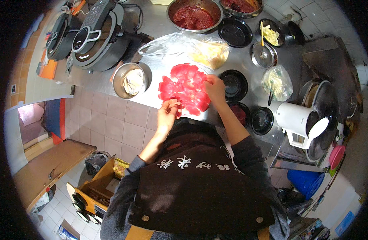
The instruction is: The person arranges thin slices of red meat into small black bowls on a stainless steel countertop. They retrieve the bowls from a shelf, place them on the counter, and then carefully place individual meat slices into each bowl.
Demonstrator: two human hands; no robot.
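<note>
Thin slices of raw red meat [187, 87] lie spread and overlapping on a pale surface at the near edge of the steel counter. My left hand [169, 111] pinches the meat at its near left edge. At the right edge, the fingers of my right hand [215, 88] touch the slices; whether they grip one is hard to tell. Just beyond the meat lies a clear plastic bag [212, 54] with pale yellow pieces. A steel bowl [115, 81] holding pale, folded pieces stands to the left.
Large bowls of red paste [193, 18] stand at the back. Black bowls [234, 85], a lidded steel pot [263, 55], a bag of pale greens [277, 82] and a white electric kettle [295, 118] occupy the right. Black countertop cookers [100, 39] stand at the left.
</note>
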